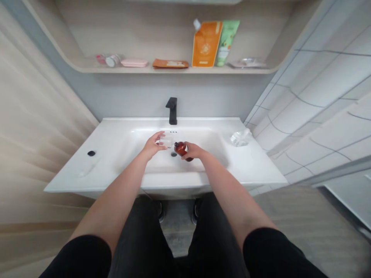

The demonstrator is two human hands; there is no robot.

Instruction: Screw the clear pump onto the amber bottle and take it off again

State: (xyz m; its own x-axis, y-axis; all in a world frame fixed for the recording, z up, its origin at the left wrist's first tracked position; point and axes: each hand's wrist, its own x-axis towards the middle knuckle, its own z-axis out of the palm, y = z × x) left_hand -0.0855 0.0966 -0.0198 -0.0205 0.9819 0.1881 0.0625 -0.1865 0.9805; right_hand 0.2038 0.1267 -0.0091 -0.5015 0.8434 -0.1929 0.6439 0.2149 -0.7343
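L hand point(153, 146) grips clear cup point(166, 142), R hand point(194, 150) grips glossy reddish-brown btl point(180, 148), over smooth wht basin point(215, 150).

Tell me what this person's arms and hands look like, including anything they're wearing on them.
The left hand and right hand are bare, with no gloves. A plain black left sleeve and a matching right sleeve end near the elbows, leaving the forearms uncovered. No watch shows on either wrist; rings are too small to tell.
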